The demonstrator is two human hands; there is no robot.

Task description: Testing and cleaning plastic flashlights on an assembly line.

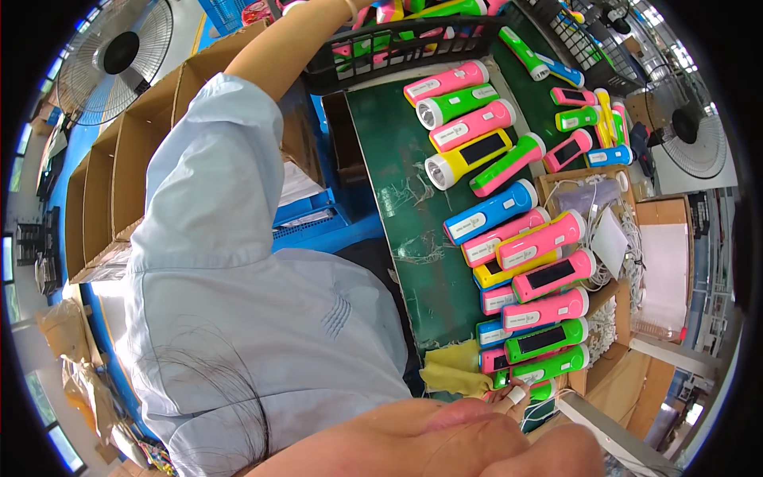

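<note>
My left arm (pixel 294 48), in a light blue sleeve, stretches to a black basket (pixel 397 67) heaped with colourful flashlights. The wrist wears a band, and the top edge cuts off most of that hand. At the lower right, my right hand (pixel 518 397) has bent fingers, one with a white wrap. It is beside the tail of a green flashlight (pixel 556 363) and a yellow cloth (pixel 453 370); what the fingers grip is hidden. Pink, blue, yellow and green flashlights lie in a row up the green table (pixel 421 262). A green one with a dark panel (pixel 544 340) rests on others.
Beyond the row, a wooden box (pixel 548 184) holds white cables and a clear bag. More flashlights (pixel 576 119) lie at the far side, near a second black basket (pixel 584 48). Cardboard boxes (pixel 119 187) and a fan (pixel 119 56) stand at the left; another fan (pixel 687 131) is right.
</note>
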